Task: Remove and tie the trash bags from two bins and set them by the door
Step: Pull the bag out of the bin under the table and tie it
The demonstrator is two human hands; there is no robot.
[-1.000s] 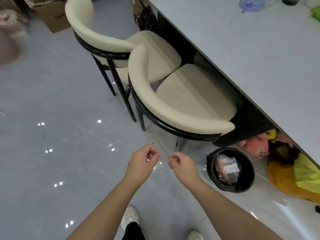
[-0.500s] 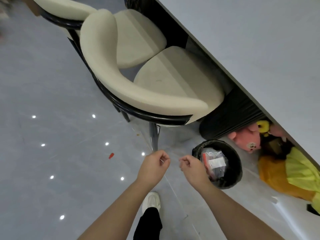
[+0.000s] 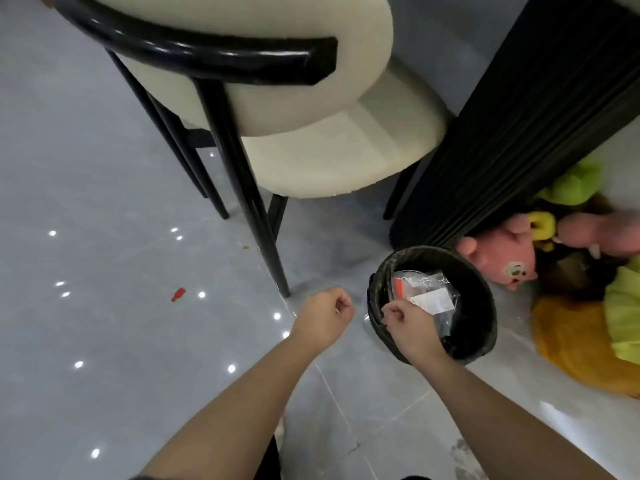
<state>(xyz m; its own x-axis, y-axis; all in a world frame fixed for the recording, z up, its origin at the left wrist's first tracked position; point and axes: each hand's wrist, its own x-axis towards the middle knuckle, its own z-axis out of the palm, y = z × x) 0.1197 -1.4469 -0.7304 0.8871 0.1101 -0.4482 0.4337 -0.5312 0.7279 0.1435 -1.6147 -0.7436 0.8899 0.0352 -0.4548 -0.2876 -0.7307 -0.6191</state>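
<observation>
Both forearms bare, reaching forward and down from the bottom of the view. Left hand [image 3: 323, 315] loosely curled over the grey tiled floor [image 3: 104, 341], fingers folded in toward the palm with thumb against them, just left of the bin [image 3: 433, 303] and apart from it; whether anything is pinched in that grip, cannot tell. Right hand [image 3: 408, 323] held at the near left rim of the bin, knuckles up, thumb and forefinger pressed together right at the edge of the black trash bag [image 3: 479, 308] that lines the bin; whether the bag's plastic is actually nipped between them, cannot tell. Small round black bin upright on the floor, bag folded over its rim, with a clear plastic wrapper [image 3: 424, 289] showing a white label and a bit of orange lying inside. Just behind the bin, a ribbed black panel [image 3: 502, 133] rising toward the upper right. Left of that, a cream-cushioned chair [image 3: 311, 140] with a black curved backrest rail and black legs, its nearest leg planted on the floor just beyond the left hand. Right of the bin, tucked beneath the panel's edge, a pink plush toy [image 3: 502, 258] almost touching the rim, with yellow, green and orange soft things heaped behind it. Out on the open floor to the left, a small red scrap [image 3: 178, 294], well apart from both hands, among bright ceiling-light reflections.
</observation>
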